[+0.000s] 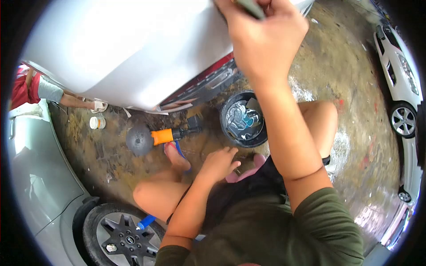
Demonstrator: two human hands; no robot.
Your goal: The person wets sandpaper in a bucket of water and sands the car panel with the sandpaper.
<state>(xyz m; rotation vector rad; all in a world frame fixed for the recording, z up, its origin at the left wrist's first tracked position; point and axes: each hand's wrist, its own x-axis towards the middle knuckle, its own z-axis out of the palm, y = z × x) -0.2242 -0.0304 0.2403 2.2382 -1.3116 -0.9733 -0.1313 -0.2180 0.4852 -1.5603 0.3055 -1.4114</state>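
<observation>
My right hand point(268, 33) is raised at the top, its fingers closed round a dark, flat block point(250, 8) against the white car panel point(146, 48). Low over my lap, my left hand point(220, 163) has its fingers apart and holds nothing. Between the two, a round black tub point(243, 119) stands on the floor with whitish, wet-looking contents. To its left lies an orange and black power tool point(163, 136) with a round grey pad point(140, 139).
A white jar point(97, 123) stands on the floor. A person in red point(29, 88) is at the far left. Behind that, a grey-green car point(40, 164) and a wheel point(124, 235) with a blue tube point(145, 221) on it. White cars point(401, 66) line the right.
</observation>
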